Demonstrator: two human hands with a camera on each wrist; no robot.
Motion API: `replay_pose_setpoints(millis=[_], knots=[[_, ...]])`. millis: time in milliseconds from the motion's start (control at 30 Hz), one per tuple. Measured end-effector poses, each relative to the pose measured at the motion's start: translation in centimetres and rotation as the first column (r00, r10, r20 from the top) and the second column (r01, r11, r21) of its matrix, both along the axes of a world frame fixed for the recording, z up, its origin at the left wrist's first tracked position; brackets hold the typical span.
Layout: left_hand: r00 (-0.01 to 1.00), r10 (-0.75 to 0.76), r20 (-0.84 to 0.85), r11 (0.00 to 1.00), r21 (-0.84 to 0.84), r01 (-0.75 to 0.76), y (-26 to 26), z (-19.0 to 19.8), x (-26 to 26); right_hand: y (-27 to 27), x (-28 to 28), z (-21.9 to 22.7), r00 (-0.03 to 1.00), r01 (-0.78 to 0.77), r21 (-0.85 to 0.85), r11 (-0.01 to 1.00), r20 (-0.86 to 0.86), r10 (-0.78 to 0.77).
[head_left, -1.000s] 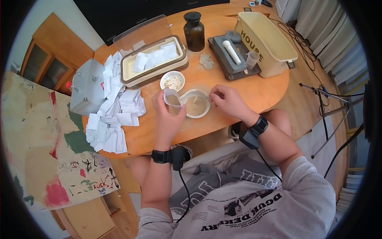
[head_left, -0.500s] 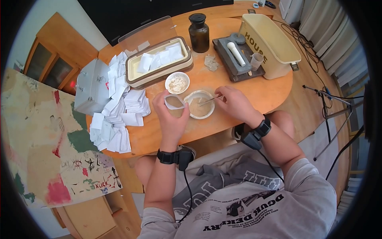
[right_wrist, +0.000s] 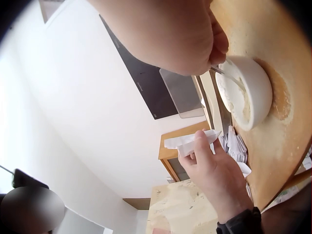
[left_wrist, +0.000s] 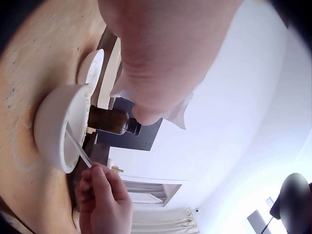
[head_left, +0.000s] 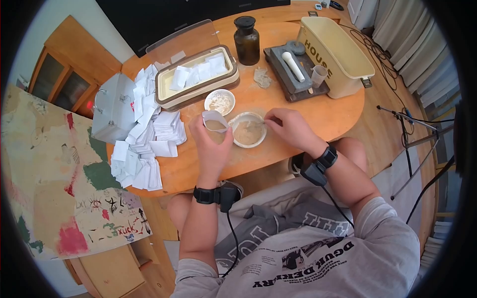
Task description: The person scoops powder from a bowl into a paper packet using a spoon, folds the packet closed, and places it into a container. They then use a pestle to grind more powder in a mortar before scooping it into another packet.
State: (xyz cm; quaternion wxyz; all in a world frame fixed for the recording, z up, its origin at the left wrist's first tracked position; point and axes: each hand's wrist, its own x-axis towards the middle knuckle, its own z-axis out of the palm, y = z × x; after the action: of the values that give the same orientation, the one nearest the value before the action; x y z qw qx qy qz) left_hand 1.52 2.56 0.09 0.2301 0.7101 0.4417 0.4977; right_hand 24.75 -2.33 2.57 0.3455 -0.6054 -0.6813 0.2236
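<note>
My left hand (head_left: 214, 149) holds a white paper packet (head_left: 216, 122), its mouth spread wide, with thumb and fingers on either side. The packet is beside the left rim of a white bowl (head_left: 248, 146) that contains beige powder (head_left: 250, 132). At the bowl's right side, my right hand (head_left: 290, 130) pinches a slim metal utensil (left_wrist: 79, 147). This utensil slants down into the bowl in both wrist views, and its working end is hidden there. Just behind stands a smaller white bowl (head_left: 231, 109) with pale flakes and powder.
Many white packets (head_left: 166, 127) are piled at the left beside a silver case (head_left: 110, 111). Behind are a lidded box (head_left: 198, 88) of packets and a brown jar (head_left: 247, 42). Further right, a dark tray (head_left: 318, 91) bears a white pestle (head_left: 293, 66), near a cream bin (head_left: 343, 57).
Half a second ago the utensil's shaft showed across the powder; now the right hand mostly covers it and sits slightly further left. The packet's mouth has tilted a little, still in the left hand.
</note>
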Motion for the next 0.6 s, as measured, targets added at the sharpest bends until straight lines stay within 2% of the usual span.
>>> replay_pose_setpoints(millis=[67,100,167,200,267,300,367,467,600], knots=[[1.0,0.0,-0.031,1.0,-0.008,-0.001,0.1,0.2,-0.3,0.0,-0.6,-0.4,0.988,0.026,-0.015,1.0,-0.155,-0.028],[0.999,0.009,-0.042,1.0,0.013,-0.008,0.2,0.0,-0.3,0.0,-0.8,-0.5,0.987,0.03,-0.017,0.999,-0.154,-0.032],[0.999,0.013,-0.053,0.999,0.03,-0.012,0.2,0.1,-0.3,-0.1,-1.3,-0.8,0.968,0.03,-0.155,0.987,-0.241,-0.067],[0.997,0.012,-0.075,1.0,0.022,-0.01,0.0,0.4,-0.3,0.0,-1.4,-1.2,0.968,0.034,-0.157,0.987,-0.241,-0.071],[0.995,0.007,-0.097,1.0,0.012,-0.006,-0.1,0.5,-0.3,0.1,-1.5,-2.0,0.856,-0.017,-0.304,0.953,-0.496,-0.143],[0.995,-0.003,-0.098,1.0,0.001,0.003,-0.1,0.5,-0.2,0.2,-1.4,-2.1,0.856,-0.015,-0.305,0.952,-0.496,-0.146],[0.995,-0.016,-0.097,1.0,-0.008,0.015,-0.1,0.5,-0.2,0.5,-1.1,-2.2,0.753,-0.015,-0.336,0.942,-0.623,-0.21],[0.992,-0.017,-0.128,1.0,-0.006,0.017,0.0,0.4,-0.2,0.7,-0.2,-1.5,0.724,0.018,-0.346,0.938,-0.643,-0.251],[0.967,-0.008,-0.254,0.999,0.03,0.016,0.1,0.1,-0.2,1.0,0.9,0.1,0.714,0.08,-0.299,0.951,-0.649,-0.264]])
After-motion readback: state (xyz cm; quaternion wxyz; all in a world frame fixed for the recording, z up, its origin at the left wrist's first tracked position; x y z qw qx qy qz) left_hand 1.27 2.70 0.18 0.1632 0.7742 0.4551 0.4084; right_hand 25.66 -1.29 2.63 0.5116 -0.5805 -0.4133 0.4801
